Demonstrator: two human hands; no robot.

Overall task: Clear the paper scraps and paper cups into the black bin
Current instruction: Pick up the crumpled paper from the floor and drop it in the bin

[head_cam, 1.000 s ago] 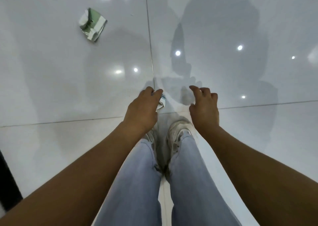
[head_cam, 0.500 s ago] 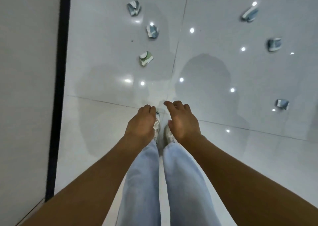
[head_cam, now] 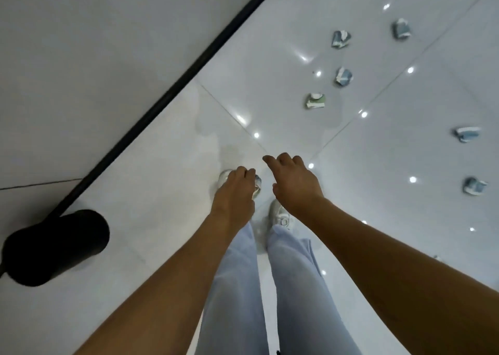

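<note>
Swung round since a moment ago, so the black bin (head_cam: pixel 54 246) now shows near left by the wall. Left hand (head_cam: pixel 236 192) grip curled on a crushed paper cup (head_cam: pixel 258 184), right hand (head_cam: pixel 291 181) loosely spread, holding nothing. Probably heading to drop it; several cups (head_cam: pixel 315 101) left on the floor far right.

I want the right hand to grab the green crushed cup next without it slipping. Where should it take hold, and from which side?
Probably from above, with the right hand pinching across the green crushed cup at its flattened green body. It lies on its side on the floor, squashed, with its white rim toward the top, so the flat sides give the fingers the surest hold. Nothing crowds it.
</note>
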